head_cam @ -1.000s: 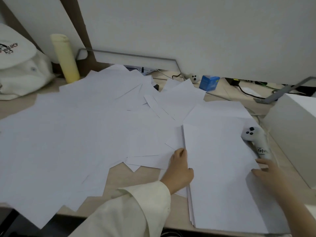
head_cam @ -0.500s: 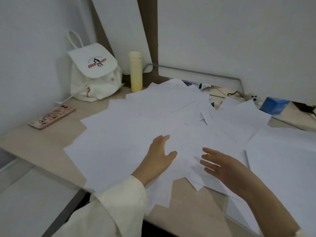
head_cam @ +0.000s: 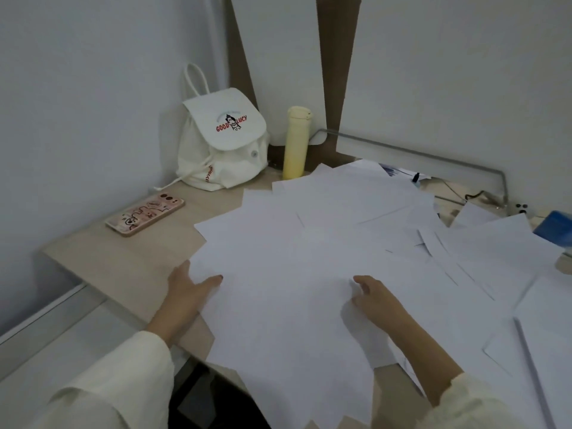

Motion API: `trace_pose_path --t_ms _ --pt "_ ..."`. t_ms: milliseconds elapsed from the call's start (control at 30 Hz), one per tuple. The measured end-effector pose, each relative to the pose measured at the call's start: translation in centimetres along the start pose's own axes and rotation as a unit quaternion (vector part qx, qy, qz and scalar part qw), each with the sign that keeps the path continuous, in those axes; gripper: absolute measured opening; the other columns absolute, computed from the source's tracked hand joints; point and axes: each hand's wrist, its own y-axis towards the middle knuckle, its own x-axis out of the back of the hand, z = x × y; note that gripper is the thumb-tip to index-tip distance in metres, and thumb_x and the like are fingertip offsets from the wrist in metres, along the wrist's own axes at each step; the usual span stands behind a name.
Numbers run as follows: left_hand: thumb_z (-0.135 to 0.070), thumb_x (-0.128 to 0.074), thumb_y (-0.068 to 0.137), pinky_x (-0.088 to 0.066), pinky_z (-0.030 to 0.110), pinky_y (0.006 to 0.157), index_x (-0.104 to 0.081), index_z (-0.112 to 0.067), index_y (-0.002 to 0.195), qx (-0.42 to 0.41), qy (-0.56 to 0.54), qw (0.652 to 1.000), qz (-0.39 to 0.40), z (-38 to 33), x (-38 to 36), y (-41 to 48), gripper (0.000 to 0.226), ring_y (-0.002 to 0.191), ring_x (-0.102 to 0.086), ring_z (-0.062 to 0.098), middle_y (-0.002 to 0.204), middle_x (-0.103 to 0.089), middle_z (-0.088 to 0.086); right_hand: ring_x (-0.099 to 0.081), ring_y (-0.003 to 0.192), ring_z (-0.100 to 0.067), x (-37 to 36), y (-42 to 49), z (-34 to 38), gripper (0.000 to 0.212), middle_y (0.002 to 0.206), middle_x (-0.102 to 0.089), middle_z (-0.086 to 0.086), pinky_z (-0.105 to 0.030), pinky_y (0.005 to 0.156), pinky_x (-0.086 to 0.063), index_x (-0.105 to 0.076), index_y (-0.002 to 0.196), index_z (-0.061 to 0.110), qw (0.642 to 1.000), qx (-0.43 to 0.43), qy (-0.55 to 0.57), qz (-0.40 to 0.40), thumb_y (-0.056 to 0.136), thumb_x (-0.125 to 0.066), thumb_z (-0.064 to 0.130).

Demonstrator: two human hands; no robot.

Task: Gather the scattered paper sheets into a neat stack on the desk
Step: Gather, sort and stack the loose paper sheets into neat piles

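Head view: loose sheets (head_cam: 309, 243) fan over the desk (head_cam: 123, 258) from the centre out to 3 o'clock, overlapping at all angles. A squarer stack (head_cam: 551, 351) lies at 4 o'clock.

The left hand (head_cam: 188, 289), at 8 o'clock, is at the fan's left edge. Its thumb (head_cam: 212, 280) lies on top and its fingers run out of sight under the paper, so it seems to pinch that edge. The right hand (head_cam: 376, 300), at 5 o'clock, has bent fingers with the tips on the paper. I cannot tell whether it holds a sheet.

The step in hand looks like raking the left part of the fan together. Next, both hands should draw the sheets inward, square them and carry them to the stack without creasing. A phone (head_cam: 145, 214) at 10 o'clock lies close to the sweep.
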Motion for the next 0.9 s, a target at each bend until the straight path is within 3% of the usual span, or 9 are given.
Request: trace_pose_path --t_ms 67,200,267,367,433,600,700,767,900 --pt "-0.023 -0.063 0.088 -0.031 0.034 0.104 -0.02 -0.016 0.148 0.027 -0.068 0.997 0.037 -0.1 -0.2 -0.2 0.074 0.138 -0.031 0.022 0.153 -0.024 0.006 -0.04 0.131 -0.022 -0.4 -0.6 1.1 0.047 0.143 -0.041 -0.007 -0.029 0.104 -0.032 -0.038 0.141 0.015 0.999 0.017 0.025 0.02 0.094 -0.047 0.013" --pt "-0.026 -0.059 0.09 -0.029 0.037 0.108 -0.03 -0.019 0.145 0.008 -0.033 0.998 0.05 -0.1 0.1 -0.5 0.063 0.136 -0.033 0.021 0.15 -0.031 0.005 -0.051 0.102 -0.015 0.7 -1.4 1.6 0.041 0.128 -0.052 -0.005 -0.024 0.088 -0.034 -0.047 0.134 0.016 0.984 0.003 0.171 0.055 0.093 -0.052 0.012" --pt "-0.025 -0.059 0.09 -0.025 0.038 0.111 -0.031 -0.013 0.144 -0.043 0.094 0.995 -0.012 -0.2 0.6 -0.3 0.063 0.139 -0.028 0.026 0.151 -0.029 0.01 -0.052 0.104 -0.02 2.2 -1.2 0.2 0.04 0.127 -0.051 -0.008 -0.027 0.088 -0.035 -0.049 0.132 0.013 0.986 -0.022 0.162 -0.012 0.093 -0.052 0.012" --pt "-0.051 -0.055 0.085 -0.013 0.038 0.116 -0.022 -0.011 0.146 -0.082 0.335 0.938 -0.041 1.2 1.6 -0.5 0.08 0.145 -0.01 0.03 0.154 -0.02 0.015 -0.046 0.122 -0.036 4.4 -1.0 -3.0 0.047 0.138 -0.043 -0.02 -0.039 0.101 -0.036 -0.045 0.136 0.009 0.984 -0.111 0.069 -0.118 0.09 -0.056 0.013" --pt "-0.065 -0.045 0.081 -0.013 0.039 0.117 -0.02 -0.01 0.143 -0.09 0.382 0.92 0.009 2.4 0.9 -1.6 0.086 0.145 -0.009 0.031 0.153 -0.02 0.015 -0.041 0.126 -0.039 4.9 -1.2 -4.2 0.053 0.143 -0.037 -0.023 -0.044 0.105 -0.034 -0.04 0.139 0.009 0.977 -0.161 0.086 -0.111 0.089 -0.057 0.014" --pt "-0.065 -0.029 0.088 0.009 0.029 0.117 0.014 -0.012 0.148 -0.123 0.42 0.896 0.071 3.3 -2.0 -4.1 0.091 0.145 0.017 0.016 0.157 0.018 0.007 -0.045 0.117 -0.031 5.0 -1.2 -4.1 0.052 0.139 -0.042 -0.018 -0.041 0.101 -0.037 -0.041 0.138 0.005 0.945 -0.148 0.278 -0.087 0.089 -0.057 0.006" --pt "-0.064 -0.03 0.089 0.008 0.028 0.117 0.014 -0.013 0.148 -0.133 0.409 0.898 0.097 3.2 -2.6 -4.6 0.09 0.144 0.017 0.012 0.157 0.018 0.003 -0.046 0.11 -0.026 4.8 -1.5 -3.6 0.057 0.135 -0.045 -0.02 -0.037 0.083 -0.055 -0.041 0.136 0.001 0.897 -0.131 0.42 -0.039 0.083 -0.062 0.004" --pt "-0.064 -0.033 0.088 0.008 0.027 0.117 0.013 -0.014 0.149 -0.145 0.409 0.893 0.117 3.2 -2.7 -4.7 0.092 0.144 0.018 0.011 0.157 0.019 0.002 -0.047 0.108 -0.027 4.4 -1.6 -3.3 0.071 0.126 -0.047 -0.021 -0.034 0.068 -0.059 -0.041 0.133 -0.001 0.904 -0.125 0.408 -0.027 0.07 -0.073 0.003" --pt "-0.073 -0.032 0.076 0.009 0.021 0.113 0.009 -0.019 0.149 -0.161 0.409 0.884 0.157 3.3 -2.6 -5.4 0.1 0.137 0.02 0.0 0.154 0.021 -0.008 -0.057 0.087 -0.023 3.8 -1.5 -2.5 0.022 0.099 -0.056 -0.015 -0.039 0.076 -0.056 -0.053 0.104 0.011 0.933 -0.128 0.336 0.009 0.085 -0.063 0.006"
